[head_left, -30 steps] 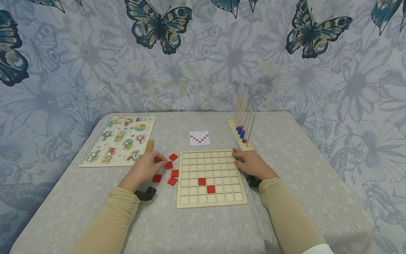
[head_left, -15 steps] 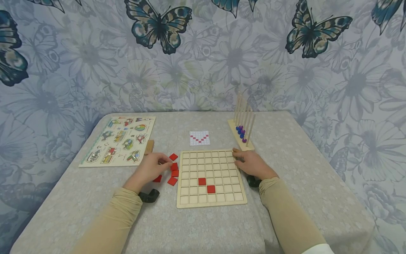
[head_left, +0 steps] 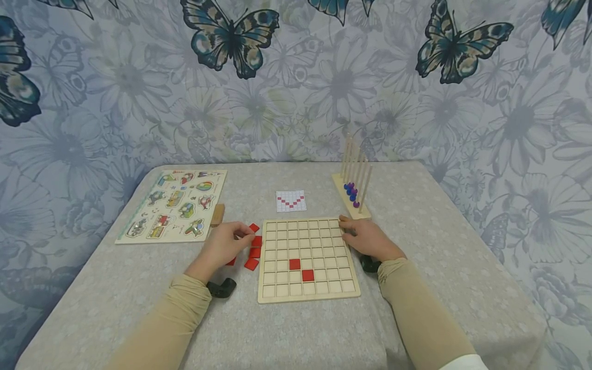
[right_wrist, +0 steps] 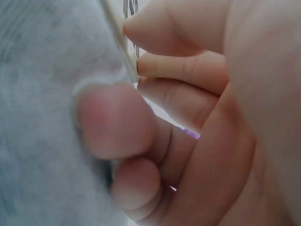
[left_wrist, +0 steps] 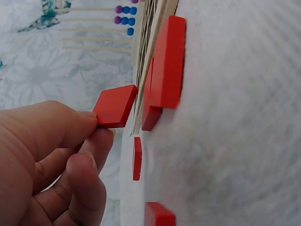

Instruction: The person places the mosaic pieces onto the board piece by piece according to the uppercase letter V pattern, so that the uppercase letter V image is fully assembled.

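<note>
The grid board (head_left: 324, 253), left of the right hand (head_left: 370, 240), could skid if that hand, touching its corner, pushes; whether it grips, I cannot tell. Thumb uppermost, lower fingers curled, the left hand (head_left: 225, 242) pinches a red tile (left_wrist: 115, 107) by one edge; that slim hold could drop it.

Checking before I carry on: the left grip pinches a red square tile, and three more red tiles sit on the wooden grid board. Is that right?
Not quite: the count is wrong. The head view shows two red tiles, not three, on the wooden grid board. The rest is right: the left grip pinches a red square tile.
</note>
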A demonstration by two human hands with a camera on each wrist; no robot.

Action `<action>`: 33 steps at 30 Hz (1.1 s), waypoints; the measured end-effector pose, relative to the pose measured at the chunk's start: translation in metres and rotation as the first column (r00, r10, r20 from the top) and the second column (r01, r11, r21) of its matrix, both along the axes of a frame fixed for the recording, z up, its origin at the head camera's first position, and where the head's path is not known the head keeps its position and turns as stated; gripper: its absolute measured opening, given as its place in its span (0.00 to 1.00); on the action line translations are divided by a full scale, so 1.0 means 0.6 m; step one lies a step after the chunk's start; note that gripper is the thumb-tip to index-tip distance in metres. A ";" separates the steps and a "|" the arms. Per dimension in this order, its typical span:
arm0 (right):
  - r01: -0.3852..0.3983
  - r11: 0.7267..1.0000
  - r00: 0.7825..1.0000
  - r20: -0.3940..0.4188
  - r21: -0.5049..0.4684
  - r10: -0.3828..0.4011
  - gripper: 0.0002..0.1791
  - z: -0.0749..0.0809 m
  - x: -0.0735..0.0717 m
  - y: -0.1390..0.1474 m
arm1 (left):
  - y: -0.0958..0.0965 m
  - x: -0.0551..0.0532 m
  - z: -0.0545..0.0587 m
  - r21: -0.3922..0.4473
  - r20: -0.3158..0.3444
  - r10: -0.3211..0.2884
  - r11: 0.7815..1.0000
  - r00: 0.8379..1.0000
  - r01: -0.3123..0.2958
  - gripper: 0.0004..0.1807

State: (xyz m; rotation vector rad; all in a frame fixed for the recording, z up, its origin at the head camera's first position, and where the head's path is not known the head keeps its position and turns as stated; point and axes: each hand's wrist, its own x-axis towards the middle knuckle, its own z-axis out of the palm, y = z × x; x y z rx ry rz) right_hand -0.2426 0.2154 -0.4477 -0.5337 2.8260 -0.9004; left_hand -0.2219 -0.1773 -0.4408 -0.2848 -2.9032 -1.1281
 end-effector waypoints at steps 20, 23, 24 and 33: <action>0.005 1.000 1.000 0.025 0.001 -0.005 0.27 0.001 -0.001 0.001 | 0.056 0.011 -0.021 0.218 -0.061 0.001 0.976 0.998 0.012 0.04; 0.008 1.000 0.999 0.031 -0.001 -0.008 0.27 0.001 -0.001 0.001 | 0.062 0.011 -0.028 0.233 -0.071 -0.048 0.970 0.996 0.063 0.04; 0.009 1.000 1.000 0.030 0.002 -0.009 0.27 0.001 -0.001 0.001 | 0.064 0.011 -0.030 0.239 -0.069 -0.065 0.968 0.996 0.079 0.04; 0.017 1.000 1.000 0.026 0.002 -0.017 0.27 0.005 0.002 -0.002 | 0.076 0.022 -0.032 0.189 -0.018 -0.129 0.973 0.992 0.130 0.04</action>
